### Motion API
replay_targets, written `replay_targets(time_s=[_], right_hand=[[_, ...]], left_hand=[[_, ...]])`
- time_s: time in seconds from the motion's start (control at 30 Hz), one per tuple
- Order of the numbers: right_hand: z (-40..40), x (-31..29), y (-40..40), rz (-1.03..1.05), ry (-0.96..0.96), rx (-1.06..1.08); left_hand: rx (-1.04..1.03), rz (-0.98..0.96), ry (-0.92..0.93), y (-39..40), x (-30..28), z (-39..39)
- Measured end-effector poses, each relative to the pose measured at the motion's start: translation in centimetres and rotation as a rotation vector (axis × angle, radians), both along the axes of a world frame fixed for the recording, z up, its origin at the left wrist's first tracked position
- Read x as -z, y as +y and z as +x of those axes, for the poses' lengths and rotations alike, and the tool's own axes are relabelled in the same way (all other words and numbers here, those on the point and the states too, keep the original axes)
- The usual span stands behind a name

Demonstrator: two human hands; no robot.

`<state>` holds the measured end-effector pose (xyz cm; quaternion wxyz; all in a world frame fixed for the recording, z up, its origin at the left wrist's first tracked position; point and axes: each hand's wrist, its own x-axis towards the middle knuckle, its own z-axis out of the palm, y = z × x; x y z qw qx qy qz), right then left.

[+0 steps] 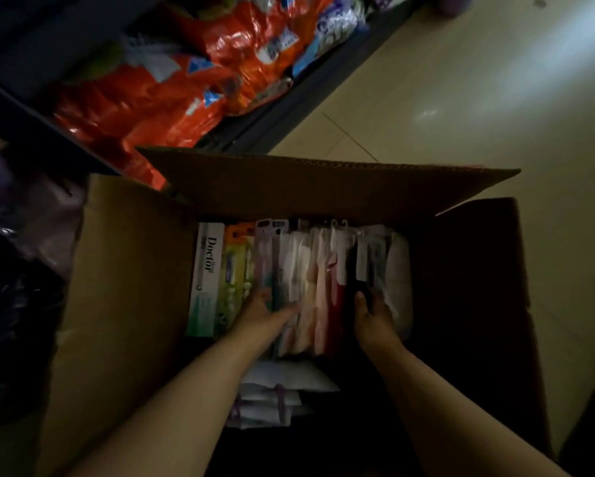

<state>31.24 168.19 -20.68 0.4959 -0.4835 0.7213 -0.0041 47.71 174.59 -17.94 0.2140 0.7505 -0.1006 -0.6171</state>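
An open cardboard box (124, 287) stands on the floor below me, its flaps spread outward. Inside stands a row of toothbrush packs (318, 266) on edge, with a white "Doctor" pack (207, 270) at the left end. My left hand (266, 313) reaches into the row, fingers pushed down between the packs and thumb lying across their tops. My right hand (371, 313) is at the right part of the row, fingers curled round the dark and clear packs there. A bundle of white packs (272, 397) tied with bands lies lower in the box between my forearms.
A dark shelf (289, 98) at the upper left holds orange plastic bags (144, 105) and blue-white bags (333, 29). Dark and purple bags (10, 270) sit left of the box. Pale tiled floor (461, 98) extends to the right. The scene is dim.
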Motion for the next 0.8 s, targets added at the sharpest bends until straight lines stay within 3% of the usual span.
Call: replay_targets(time_s=[0.1,0.17,0.3,0.43,0.5,0.8], right_hand=[[0.0,2.2,0.1,-0.004,-0.004,0.011],[-0.1,3.0,0.2,0.075,0.004,0.037],[-0.9,3.3,-0.2,0.250,-0.297,0.237],[-1.0,2.2,-0.4,0.299,-0.425,0.283],[-1.2,1.8,-0.3,0.292,-0.467,0.292],[-0.6,-0.6,1.7,0.291,-0.408,0.245]], left_hand=[[-0.057,-0.009,0.102,-1.2,1.8,-1.7],[-0.094,-0.014,0.055,-1.5,2.4,-2.4],[-0.166,-0.090,0.026,-1.7,3.3,-3.8],[-0.171,-0.090,-0.067,-0.8,6.5,-4.9],[-0.209,-0.097,-0.043,-1.3,5.4,-5.1],[-0.192,-0.097,0.032,-1.8,2.0,-4.8]])
